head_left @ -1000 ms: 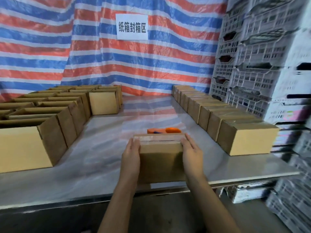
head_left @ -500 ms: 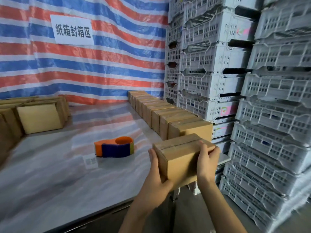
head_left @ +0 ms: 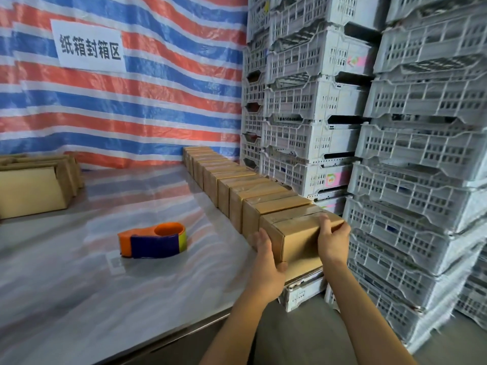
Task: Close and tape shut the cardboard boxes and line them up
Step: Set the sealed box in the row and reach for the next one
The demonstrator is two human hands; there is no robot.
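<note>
Plastic-covered table [head_left: 79, 299], box [head_left: 297, 241] between fingers [head_left: 324, 223]

So the table [head_left: 79, 299] is covered with a shiny clear sheet, and a metal edge can be seen along its front. A row of closed boxes [head_left: 237, 185] is lined up along the right side, packed face to face all the way back. The nearest box [head_left: 297, 241] is placed at the near corner, touching the row's end. An orange-and-blue tape dispenser [head_left: 154, 243] is laid mid-table, well apart from the row. Open boxes [head_left: 34, 191] are parked far left.
</note>
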